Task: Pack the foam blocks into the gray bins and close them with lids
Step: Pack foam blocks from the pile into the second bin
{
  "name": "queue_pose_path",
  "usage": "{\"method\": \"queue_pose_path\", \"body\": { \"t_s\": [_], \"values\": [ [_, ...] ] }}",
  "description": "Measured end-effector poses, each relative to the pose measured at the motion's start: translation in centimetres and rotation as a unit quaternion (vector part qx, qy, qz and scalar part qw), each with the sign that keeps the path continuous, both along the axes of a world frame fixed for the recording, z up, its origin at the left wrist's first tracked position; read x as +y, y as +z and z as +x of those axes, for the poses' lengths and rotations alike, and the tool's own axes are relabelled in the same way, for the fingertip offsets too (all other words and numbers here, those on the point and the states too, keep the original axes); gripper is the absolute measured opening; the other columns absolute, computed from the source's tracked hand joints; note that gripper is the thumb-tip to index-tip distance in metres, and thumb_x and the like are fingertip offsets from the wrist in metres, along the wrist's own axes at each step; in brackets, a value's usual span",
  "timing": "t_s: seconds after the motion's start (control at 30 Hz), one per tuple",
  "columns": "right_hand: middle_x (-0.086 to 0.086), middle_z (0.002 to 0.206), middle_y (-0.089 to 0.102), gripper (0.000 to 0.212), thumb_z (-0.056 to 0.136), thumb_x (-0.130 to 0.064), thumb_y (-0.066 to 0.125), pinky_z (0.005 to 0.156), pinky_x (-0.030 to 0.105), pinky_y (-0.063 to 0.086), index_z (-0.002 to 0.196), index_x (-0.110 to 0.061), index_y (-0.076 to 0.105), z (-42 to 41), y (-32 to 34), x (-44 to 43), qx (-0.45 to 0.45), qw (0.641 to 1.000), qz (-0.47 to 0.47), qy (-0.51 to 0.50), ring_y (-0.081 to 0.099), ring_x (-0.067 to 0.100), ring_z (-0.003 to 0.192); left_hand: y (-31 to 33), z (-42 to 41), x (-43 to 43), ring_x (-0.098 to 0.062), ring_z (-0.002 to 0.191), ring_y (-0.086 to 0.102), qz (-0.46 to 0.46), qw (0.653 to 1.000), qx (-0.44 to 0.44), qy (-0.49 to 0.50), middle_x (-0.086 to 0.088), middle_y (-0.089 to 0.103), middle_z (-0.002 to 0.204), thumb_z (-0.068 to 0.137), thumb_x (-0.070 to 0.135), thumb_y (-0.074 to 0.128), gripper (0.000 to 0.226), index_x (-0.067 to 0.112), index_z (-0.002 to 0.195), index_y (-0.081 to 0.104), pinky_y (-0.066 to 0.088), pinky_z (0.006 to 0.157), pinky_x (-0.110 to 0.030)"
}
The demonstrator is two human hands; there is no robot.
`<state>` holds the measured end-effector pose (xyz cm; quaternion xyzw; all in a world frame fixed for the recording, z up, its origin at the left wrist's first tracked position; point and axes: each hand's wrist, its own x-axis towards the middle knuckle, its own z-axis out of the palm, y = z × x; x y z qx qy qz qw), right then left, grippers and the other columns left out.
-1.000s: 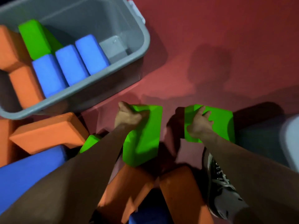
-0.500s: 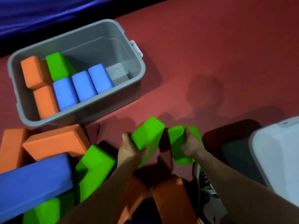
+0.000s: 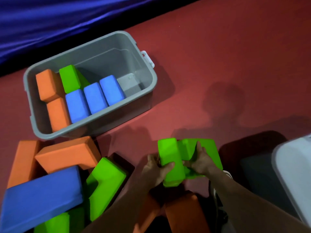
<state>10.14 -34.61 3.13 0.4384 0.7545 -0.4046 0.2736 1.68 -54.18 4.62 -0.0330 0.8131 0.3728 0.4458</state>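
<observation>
My left hand grips a green foam block held upright above the red floor. Pressed against that block's right side is a second green foam block, gripped by my right hand. Up and to the left stands an open gray bin. Inside it are two orange blocks, one green block and three blue blocks in a row. The bin's right end shows bare bottom.
A heap of loose blocks lies at the lower left: orange, blue and green. More orange blocks lie under my arms. A pale lid or bin sits at the right edge. A blue curtain runs along the back.
Both hands lifted the two green blocks off the floor and brought them together until they touch. The view tilted up, revealing the whole bin.
</observation>
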Motion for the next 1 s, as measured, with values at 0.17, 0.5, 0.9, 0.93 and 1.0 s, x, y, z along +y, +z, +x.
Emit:
{"method": "queue_pose_path", "body": {
  "t_s": [0.17, 0.5, 0.9, 0.93, 1.0],
  "values": [
    [0.016, 0.164, -0.001, 0.116, 0.081, -0.038, 0.077, 0.116, 0.035, 0.029, 0.157, -0.015, -0.008, -0.2, 0.4, -0.2, 0.016, 1.000, -0.023, -0.014, 0.025, 0.032, 0.147, -2.1, 0.6, -0.7, -0.017, 0.106, 0.069, 0.100, 0.986, -0.132, 0.013, 0.008, 0.070, 0.119, 0.053, 0.050, 0.093, 0.095, 0.039, 0.135, 0.047, 0.057, 0.089, -0.050],
    [-0.006, 0.081, 0.071, 0.036, 0.093, 0.001, 0.056, 0.054, 0.028, 0.051, 0.120, -0.022, 0.062, -0.3, 6.4, -2.4, 0.127, 0.941, -0.257, -0.178, 0.064, 0.011, 0.065, 0.4, -0.3, -1.3, -0.024, 0.105, 0.069, 0.072, 0.982, -0.122, 0.122, 0.001, 0.072, 0.115, 0.058, 0.067, 0.082, 0.071, 0.037, 0.119, 0.060, 0.053, 0.093, -0.045],
    [0.017, 0.110, 0.072, 0.057, 0.067, -0.025, 0.083, 0.078, 0.033, 0.059, 0.114, 0.002, 0.064, 2.0, 4.3, -4.1, 0.238, 0.922, -0.235, -0.197, 0.072, 0.019, 0.092, 1.5, 1.3, -0.1, -0.035, 0.120, 0.059, -0.054, 0.996, 0.018, -0.062, -0.013, 0.063, 0.129, 0.085, 0.076, 0.038, 0.080, 0.021, 0.144, 0.034, 0.047, 0.098, -0.043],
    [0.014, 0.105, 0.074, 0.053, 0.069, -0.024, 0.085, 0.079, 0.035, 0.060, 0.112, 0.000, 0.065, 1.5, 4.5, -4.3, 0.238, 0.924, -0.232, -0.188, 0.073, 0.017, 0.089, 2.2, 1.0, -0.3, -0.036, 0.119, 0.059, -0.054, 0.996, 0.035, -0.060, -0.015, 0.063, 0.129, 0.090, 0.070, 0.041, 0.073, 0.019, 0.141, 0.037, 0.048, 0.096, -0.041],
    [0.002, 0.091, 0.077, 0.025, 0.084, -0.001, 0.073, 0.075, 0.030, 0.059, 0.108, -0.006, 0.066, 0.6, 6.2, -4.8, 0.238, 0.930, -0.222, -0.169, 0.072, 0.009, 0.080, 3.6, 0.4, -1.0, -0.036, 0.119, 0.059, -0.054, 0.996, 0.057, -0.052, -0.017, 0.065, 0.126, 0.094, 0.062, 0.046, 0.062, 0.015, 0.134, 0.042, 0.048, 0.092, -0.037]
  ]
}}
